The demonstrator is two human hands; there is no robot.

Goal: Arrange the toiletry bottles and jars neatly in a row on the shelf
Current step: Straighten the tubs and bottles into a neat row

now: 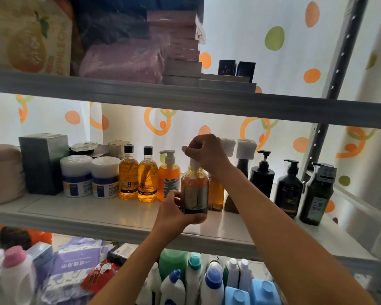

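Note:
On the middle shelf [110, 213] stands a row: two white jars [76, 176] [105, 177], two amber bottles with black caps [128, 175] [147, 177], and an orange pump bottle [168, 176]. An amber pump bottle with a dark label [195, 190] stands in front of the row. My left hand [174, 213] grips its base. My right hand [204, 151] pinches its pump top. Behind it stands another amber bottle [216, 194], partly hidden. Further right are a brown bottle [242, 170], two black pump bottles [262, 177] [289, 190] and a dark green one [316, 194].
A grey box [43, 164] and a pink container [2, 172] stand at the shelf's left end. Boxes and packets fill the upper shelf [185, 100]. Detergent bottles [213, 280] and packets crowd the space below. A metal upright [317, 137] frames the right side.

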